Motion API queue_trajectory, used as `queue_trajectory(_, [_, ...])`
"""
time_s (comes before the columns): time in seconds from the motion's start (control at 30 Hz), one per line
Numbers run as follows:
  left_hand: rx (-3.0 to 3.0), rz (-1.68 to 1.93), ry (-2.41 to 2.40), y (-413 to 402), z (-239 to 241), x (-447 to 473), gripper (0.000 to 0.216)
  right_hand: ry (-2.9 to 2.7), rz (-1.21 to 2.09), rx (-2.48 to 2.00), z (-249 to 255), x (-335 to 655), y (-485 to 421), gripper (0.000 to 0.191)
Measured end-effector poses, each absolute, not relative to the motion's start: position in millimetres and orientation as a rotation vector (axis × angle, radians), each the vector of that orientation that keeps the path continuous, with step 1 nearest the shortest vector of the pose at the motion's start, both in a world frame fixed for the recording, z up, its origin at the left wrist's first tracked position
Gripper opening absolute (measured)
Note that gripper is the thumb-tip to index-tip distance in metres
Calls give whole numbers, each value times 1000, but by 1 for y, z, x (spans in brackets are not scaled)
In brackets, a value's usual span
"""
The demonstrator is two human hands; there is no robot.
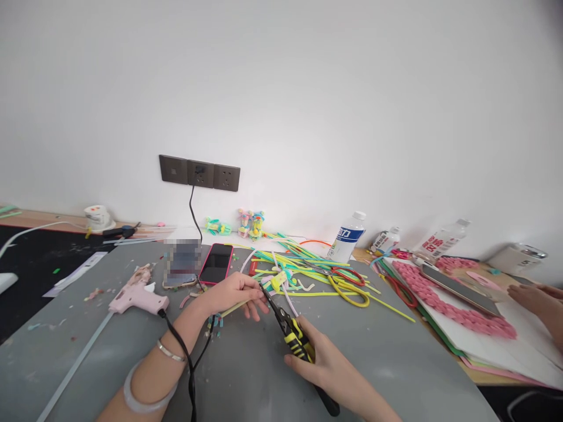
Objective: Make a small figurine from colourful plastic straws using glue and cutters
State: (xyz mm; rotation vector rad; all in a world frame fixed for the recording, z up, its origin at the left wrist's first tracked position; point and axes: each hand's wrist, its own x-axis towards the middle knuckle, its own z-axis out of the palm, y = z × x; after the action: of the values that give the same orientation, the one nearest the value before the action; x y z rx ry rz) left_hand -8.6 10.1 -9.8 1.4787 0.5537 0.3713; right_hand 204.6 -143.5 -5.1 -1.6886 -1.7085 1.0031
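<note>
My left hand (240, 294) is pinched around a thin pale-yellow pipe cleaner (232, 308), whose length runs back under the palm. In my right hand (323, 354) are pliers with black and yellow handles (295, 340), their tips up against the left fingertips. Whether the jaws grip the stem is too small to tell. Just beyond the pliers lies a small yellow and mint figure (278, 280) made of the same fuzzy stems. A loose pile of yellow and green pipe cleaners (303, 261) spreads behind it, with yellow-handled scissors (352, 293) at its right side.
A pink glue gun (138, 296) with a black cord lies left, near a pink-edged phone (216, 264). Finished small figures (251, 224) stand by the wall. A water bottle (348, 237) stands behind the pile. At right, another person's hand (539, 305) rests near pink braided yarn (457, 310).
</note>
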Motion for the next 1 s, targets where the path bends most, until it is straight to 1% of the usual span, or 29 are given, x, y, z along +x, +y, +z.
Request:
queue_trajectory(0.23, [1480,354,535,8,-5,-10,45,-1678,1083,-1698,-6,204,-145,38])
queue_trajectory(0.67, [1445,349,516,10,-8,-9,47,-1648,1153,-1603,-10,204,-141,27])
queue_trajectory(0.9, [1459,350,546,7,-3,-8,46,-1631,1196,-1624,-16,201,-140,25])
queue_trajectory(1.0, [1468,338,567,7,-1,-9,47,-1622,1215,-1596,-13,203,-141,27])
